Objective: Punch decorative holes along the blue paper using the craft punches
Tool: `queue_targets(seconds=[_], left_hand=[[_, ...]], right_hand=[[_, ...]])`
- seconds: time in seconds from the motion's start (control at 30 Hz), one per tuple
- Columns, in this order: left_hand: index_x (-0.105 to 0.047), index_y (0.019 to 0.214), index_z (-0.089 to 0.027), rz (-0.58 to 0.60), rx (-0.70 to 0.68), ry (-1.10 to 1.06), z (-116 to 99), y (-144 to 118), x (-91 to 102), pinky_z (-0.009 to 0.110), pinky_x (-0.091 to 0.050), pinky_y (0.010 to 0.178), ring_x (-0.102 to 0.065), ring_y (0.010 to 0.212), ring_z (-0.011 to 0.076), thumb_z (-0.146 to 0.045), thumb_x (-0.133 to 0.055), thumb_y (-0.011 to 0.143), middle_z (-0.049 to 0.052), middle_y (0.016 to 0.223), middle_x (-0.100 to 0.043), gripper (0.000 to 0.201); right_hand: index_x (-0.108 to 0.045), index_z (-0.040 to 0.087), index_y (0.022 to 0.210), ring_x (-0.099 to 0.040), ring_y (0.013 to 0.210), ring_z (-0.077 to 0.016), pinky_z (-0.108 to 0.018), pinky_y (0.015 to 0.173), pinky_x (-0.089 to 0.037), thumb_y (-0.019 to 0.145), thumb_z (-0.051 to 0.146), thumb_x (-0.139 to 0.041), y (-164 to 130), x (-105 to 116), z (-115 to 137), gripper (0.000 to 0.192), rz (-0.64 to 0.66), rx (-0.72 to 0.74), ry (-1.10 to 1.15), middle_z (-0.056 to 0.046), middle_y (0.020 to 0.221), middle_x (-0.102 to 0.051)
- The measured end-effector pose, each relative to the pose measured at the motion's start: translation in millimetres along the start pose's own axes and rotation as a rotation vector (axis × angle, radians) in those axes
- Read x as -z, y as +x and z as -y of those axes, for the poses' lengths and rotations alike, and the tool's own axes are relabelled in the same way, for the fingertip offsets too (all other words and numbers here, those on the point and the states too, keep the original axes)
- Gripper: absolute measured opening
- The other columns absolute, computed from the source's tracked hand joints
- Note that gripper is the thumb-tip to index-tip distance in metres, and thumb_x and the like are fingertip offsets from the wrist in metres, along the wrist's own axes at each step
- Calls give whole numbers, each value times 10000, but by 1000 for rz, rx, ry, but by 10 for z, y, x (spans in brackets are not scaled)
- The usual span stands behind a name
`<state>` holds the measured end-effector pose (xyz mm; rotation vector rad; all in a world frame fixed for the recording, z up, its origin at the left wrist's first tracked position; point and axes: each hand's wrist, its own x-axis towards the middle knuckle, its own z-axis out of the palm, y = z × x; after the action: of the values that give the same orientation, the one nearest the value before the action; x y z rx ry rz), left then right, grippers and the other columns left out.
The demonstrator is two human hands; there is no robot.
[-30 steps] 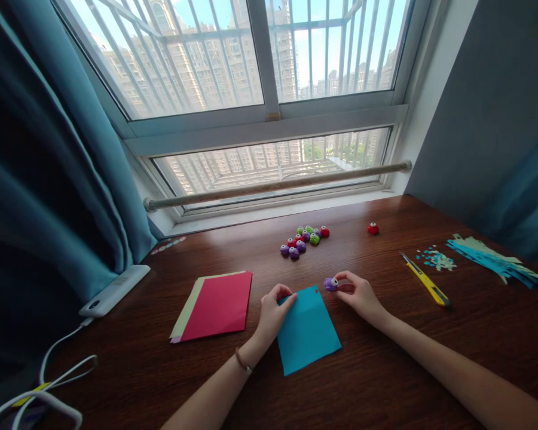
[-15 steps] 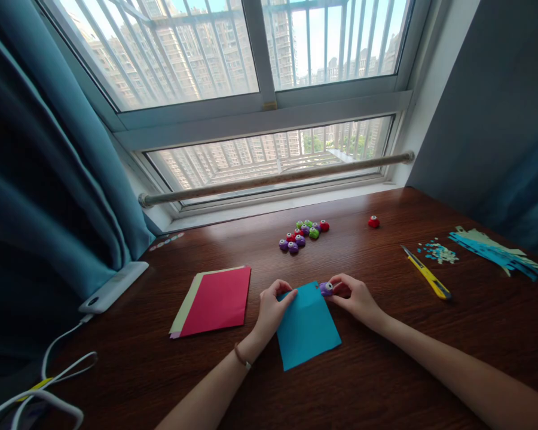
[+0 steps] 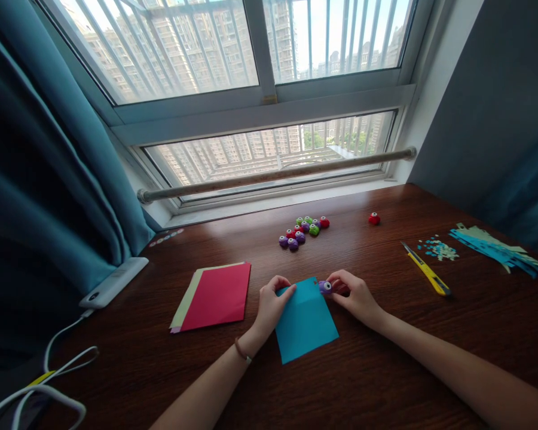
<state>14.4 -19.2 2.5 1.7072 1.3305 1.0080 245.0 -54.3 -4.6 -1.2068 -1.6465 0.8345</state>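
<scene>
A square of blue paper (image 3: 305, 322) is gripped near its upper left edge by my left hand (image 3: 272, 304), thumb on top and fingers behind. A small punched hole shows close to the paper's top corner. My right hand (image 3: 352, 294) has its fingers closed around a small purple craft punch (image 3: 325, 287) with a white eye-like button. The punch sits at the paper's upper right edge; whether the paper is inside its slot I cannot tell.
Several more punches (image 3: 299, 237) cluster beyond the paper, with a red punch (image 3: 374, 218) apart. A yellow utility knife (image 3: 428, 272), paper confetti (image 3: 440, 248) and cut strips (image 3: 497, 248) lie right. Stacked coloured paper (image 3: 217, 297) and a white power bank (image 3: 114, 282) lie left.
The view has shifted slightly. Both hands keep their hold, and the paper and purple punch stay almost in the same place.
</scene>
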Motion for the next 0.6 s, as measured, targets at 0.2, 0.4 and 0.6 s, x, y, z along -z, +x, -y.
queue_targets(seconds=[0.2, 0.4, 0.6], left_hand=[[-575, 712, -159, 22, -1, 2, 32, 1, -10, 247, -433, 659, -566, 701, 163, -388, -644, 730, 10, 701, -608, 240], [-583, 709, -159, 24, 5, -4, 27, -1, -12, 252, -439, 669, -572, 704, 166, -382, -651, 725, 13, 705, -617, 234], [-589, 716, -159, 17, 25, -28, -32, -3, 9, 261, -446, 683, -575, 718, 170, -391, -642, 726, 18, 722, -621, 239]], right_hand=[[-565, 201, 902, -604, 721, -134, -248, 599, -508, 769, 139, -620, -12, 6, 17, 157, -18, 28, -12, 3, 851, -589], [-588, 200, 876, -593, 730, -130, -241, 584, -517, 764, 166, -652, -10, 16, 60, 133, -16, 49, -18, -5, 893, -544], [-598, 205, 907, -618, 811, -153, -270, 682, -550, 772, 188, -657, -2, 12, 69, 148, 25, 17, 111, -10, 937, -550]])
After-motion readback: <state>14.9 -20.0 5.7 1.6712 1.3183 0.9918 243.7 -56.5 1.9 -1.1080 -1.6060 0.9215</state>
